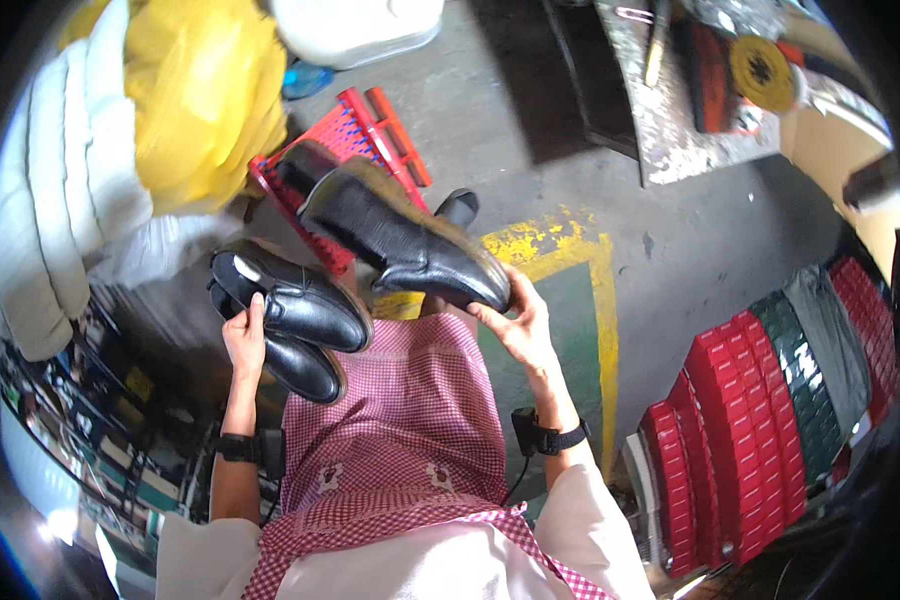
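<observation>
My left hand (245,341) grips a pair of black leather shoes by their ankle openings, thumb on the rim. The upper shoe (315,309) has a lace-up front, and the lower shoe (308,372) is partly hidden beneath it. Something pale shows inside the opening. My right hand (520,325) pinches the toe of another black leather shoe (405,240), thumb and fingers on either side. That shoe slants up to the left over a red perforated plastic crate or stool (340,128). Behind its heel is another dark shoe-like piece (306,165), mostly covered.
Yellow sacking (205,100) and white padded rolls (60,190) crowd the left. A worktable (685,150) with tape and tools stands at upper right. Stacked red crates (740,430) rise at lower right. Yellow lines (602,300) mark the floor; a dark shoe (457,207) rests there.
</observation>
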Demonstrator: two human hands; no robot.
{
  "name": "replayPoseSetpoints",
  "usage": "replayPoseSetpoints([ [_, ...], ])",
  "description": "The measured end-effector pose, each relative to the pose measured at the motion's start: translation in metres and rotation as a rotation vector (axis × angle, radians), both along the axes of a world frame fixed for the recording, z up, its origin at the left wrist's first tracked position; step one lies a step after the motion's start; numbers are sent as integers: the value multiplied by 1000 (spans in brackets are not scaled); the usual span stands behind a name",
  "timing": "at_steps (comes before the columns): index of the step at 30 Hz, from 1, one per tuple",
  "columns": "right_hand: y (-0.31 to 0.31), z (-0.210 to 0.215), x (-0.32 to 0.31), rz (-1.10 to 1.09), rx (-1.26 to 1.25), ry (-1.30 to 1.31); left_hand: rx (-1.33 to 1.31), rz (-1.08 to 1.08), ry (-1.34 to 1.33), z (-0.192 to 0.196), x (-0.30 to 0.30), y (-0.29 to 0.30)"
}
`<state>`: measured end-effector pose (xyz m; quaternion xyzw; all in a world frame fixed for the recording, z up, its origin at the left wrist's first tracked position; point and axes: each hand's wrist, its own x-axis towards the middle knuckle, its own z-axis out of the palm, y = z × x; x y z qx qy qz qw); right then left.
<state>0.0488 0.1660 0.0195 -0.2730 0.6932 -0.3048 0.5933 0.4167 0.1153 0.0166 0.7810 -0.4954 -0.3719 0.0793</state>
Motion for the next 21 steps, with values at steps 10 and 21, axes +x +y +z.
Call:
replayPoseSetpoints([
  [10,-2,58,-104,-659,-220,389,29,-243,93,37,-74,-19],
  [21,-23,78,-247,-838,-89,1154,106,-368,113,40,-105,-14],
])
